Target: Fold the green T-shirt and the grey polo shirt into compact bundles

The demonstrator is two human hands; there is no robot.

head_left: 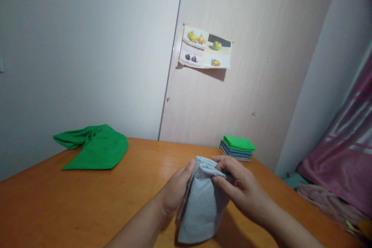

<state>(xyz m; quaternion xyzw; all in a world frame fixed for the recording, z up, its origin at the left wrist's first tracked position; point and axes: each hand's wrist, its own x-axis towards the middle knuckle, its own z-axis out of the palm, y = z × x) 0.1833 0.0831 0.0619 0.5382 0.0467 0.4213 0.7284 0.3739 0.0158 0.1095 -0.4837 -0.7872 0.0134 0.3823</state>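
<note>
A grey cloth (pixel 200 209), folded into layers, is held up over the near middle of the wooden table. My left hand (pixel 176 190) grips its left edge, thumb showing along the side and the other fingers hidden behind the fabric. At the top right corner, my right hand (pixel 238 180) pinches the cloth between thumb and fingers, where the upper edge bends over in a loose fold. The lower end of the cloth hangs down close to the tabletop; whether it touches cannot be made out.
The orange-brown table (pixel 139 186) carries a crumpled green cloth (pixel 101 149) at its far left. A stack of folded cloths (pixel 236 149), bright green on top, sits at the far right edge. Behind stands a pale wall with a fruit picture (pixel 205 48); a pink curtain (pixel 337 155) hangs right.
</note>
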